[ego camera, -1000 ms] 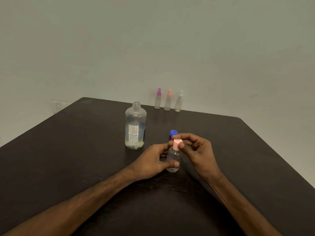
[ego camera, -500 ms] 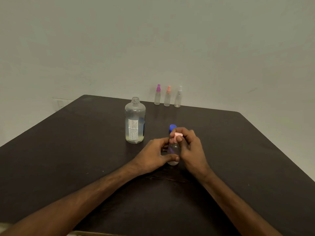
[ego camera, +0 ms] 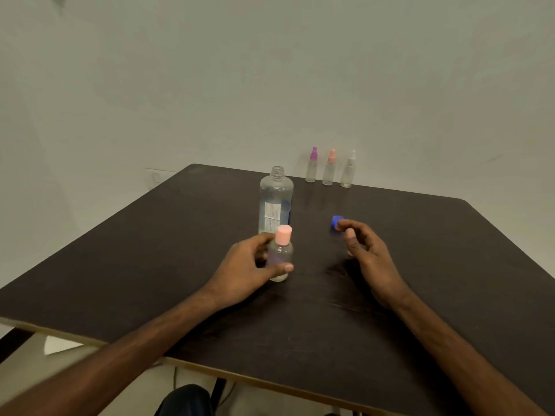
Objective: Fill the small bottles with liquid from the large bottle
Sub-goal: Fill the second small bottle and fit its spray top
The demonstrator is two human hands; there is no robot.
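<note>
My left hand grips a small clear bottle with a pink cap, upright near the table's middle. Just behind it stands the large clear bottle, uncapped, with a white label and some liquid. Its blue cap lies on the table to the right. My right hand hovers beside that cap with fingers loosely curled and nothing in it; one fingertip reaches close to the cap. Three small spray bottles stand in a row at the far edge: a purple-topped one, an orange-topped one and a white-topped one.
The dark table meets a plain wall at the back. Its near edge runs across the lower left, with floor and a dark chair or leg visible below.
My right hand has let go of the pink cap and moved right, toward the blue cap. My left hand has carried the small bottle to the left, in front of the large bottle.
</note>
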